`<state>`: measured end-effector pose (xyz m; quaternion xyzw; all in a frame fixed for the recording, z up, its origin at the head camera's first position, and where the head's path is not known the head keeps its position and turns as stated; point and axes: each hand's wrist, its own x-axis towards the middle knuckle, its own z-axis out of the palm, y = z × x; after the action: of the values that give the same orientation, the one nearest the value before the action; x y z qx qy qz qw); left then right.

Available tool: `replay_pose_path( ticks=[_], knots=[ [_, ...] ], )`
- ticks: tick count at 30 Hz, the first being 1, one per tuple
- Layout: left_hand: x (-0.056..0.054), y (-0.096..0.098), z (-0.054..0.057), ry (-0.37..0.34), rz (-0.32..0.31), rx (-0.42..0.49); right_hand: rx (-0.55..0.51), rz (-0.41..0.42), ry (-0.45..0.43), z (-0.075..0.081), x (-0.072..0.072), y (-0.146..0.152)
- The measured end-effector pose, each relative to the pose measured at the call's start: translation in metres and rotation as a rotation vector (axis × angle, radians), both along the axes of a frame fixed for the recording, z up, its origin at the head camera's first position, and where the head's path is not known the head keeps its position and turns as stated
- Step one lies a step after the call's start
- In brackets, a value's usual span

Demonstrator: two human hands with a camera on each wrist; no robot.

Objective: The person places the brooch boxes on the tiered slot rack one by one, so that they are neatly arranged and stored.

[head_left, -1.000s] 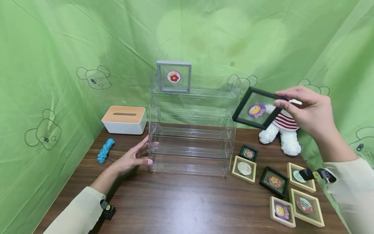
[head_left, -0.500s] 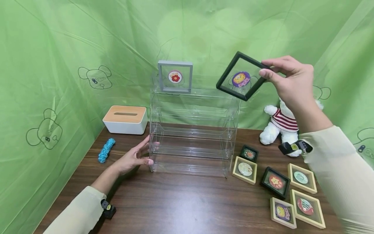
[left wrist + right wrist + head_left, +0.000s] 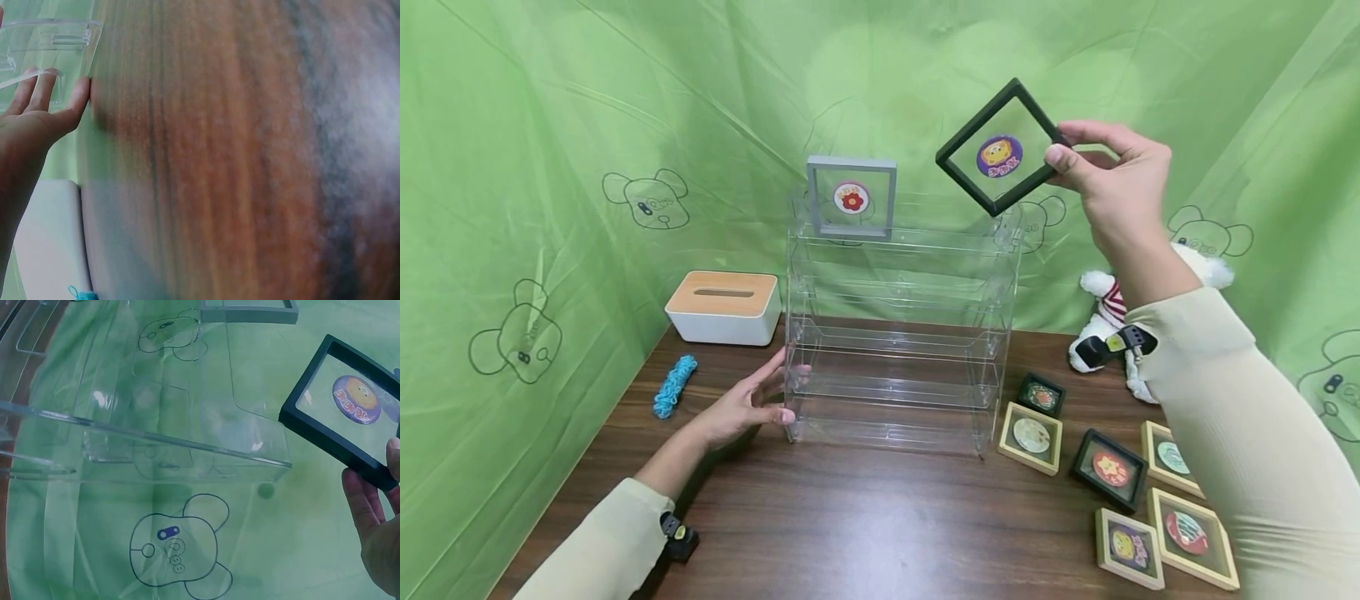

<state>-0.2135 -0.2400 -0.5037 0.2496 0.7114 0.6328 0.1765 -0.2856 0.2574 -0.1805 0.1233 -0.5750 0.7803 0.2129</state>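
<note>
In the head view, my right hand [image 3: 1120, 179] pinches the corner of a black square display frame [image 3: 949, 160], raised and tilted like a diamond. A round purple badge with a yellow face [image 3: 1000, 156] shows in its clear middle. The right wrist view has the black frame [image 3: 312, 381] at the right, beyond the edge of the clear tiered display rack [image 3: 187, 445]. My left hand [image 3: 741, 408] rests against the left side of the rack [image 3: 895, 387], fingers fairly straight, thumb at the front edge. On its top tier stands a grey frame [image 3: 852, 232] with a red-flower badge.
Several framed badges, such as a wooden frame [image 3: 1129, 575] and a black frame [image 3: 1108, 500], lie right of the rack on the wooden table [image 3: 820, 533]. A plush toy [image 3: 1086, 354] sits behind them. Left are a tissue box [image 3: 722, 325] and blue cord [image 3: 674, 386]. Green cloth [image 3: 715, 100] hangs behind.
My right hand has moved up and left with the black frame, from in front of the plush toy to above the rack's right end. My left hand stays at the rack.
</note>
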Motion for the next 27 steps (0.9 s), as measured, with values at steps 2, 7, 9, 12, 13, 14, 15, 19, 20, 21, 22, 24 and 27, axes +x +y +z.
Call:
replay_pose_path(
  ticks=[2,7,9,12,13,14,15,19,20,21,22,24,27],
  knots=[
    [0.0,0.0,0.0,-0.001,-0.004,-0.003,-0.007,0.005,-0.003,-0.001,-0.003,-0.001],
    [0.001,0.0,0.002,0.006,-0.004,-0.02,0.089,-0.009,0.011,-0.008,-0.01,-0.003],
    [0.001,-0.001,0.002,0.009,-0.006,-0.017,0.149,-0.019,0.017,-0.011,-0.013,-0.004],
    [0.001,-0.001,0.002,0.015,-0.011,-0.007,0.314,-0.082,0.015,-0.013,-0.016,-0.005],
    [0.001,-0.001,0.002,0.015,-0.014,-0.002,0.387,-0.115,0.015,-0.014,-0.017,-0.006],
    [0.001,-0.001,0.001,0.016,-0.016,0.003,0.47,-0.156,0.015,-0.014,-0.018,-0.007],
    [0.001,-0.001,0.001,0.016,-0.018,0.007,0.552,-0.199,0.015,-0.014,-0.019,-0.007],
    [0.002,-0.001,0.001,0.012,-0.013,0.003,0.783,-0.308,0.021,-0.014,-0.021,-0.013],
    [0.002,-0.002,0.001,0.011,-0.011,0.001,0.813,-0.315,0.023,-0.014,-0.021,-0.014],
    [0.002,-0.002,0.001,0.01,-0.009,-0.002,0.834,-0.316,0.026,-0.014,-0.021,-0.016],
    [0.002,-0.002,0.001,0.01,-0.008,-0.004,0.854,-0.316,0.028,-0.014,-0.022,-0.017],
    [0.002,-0.002,0.001,0.008,-0.009,-0.005,0.89,-0.315,0.036,-0.014,-0.022,-0.02],
    [0.003,-0.002,0.002,0.009,-0.012,-0.004,0.927,-0.312,0.041,-0.015,-0.022,-0.024]
  ],
)
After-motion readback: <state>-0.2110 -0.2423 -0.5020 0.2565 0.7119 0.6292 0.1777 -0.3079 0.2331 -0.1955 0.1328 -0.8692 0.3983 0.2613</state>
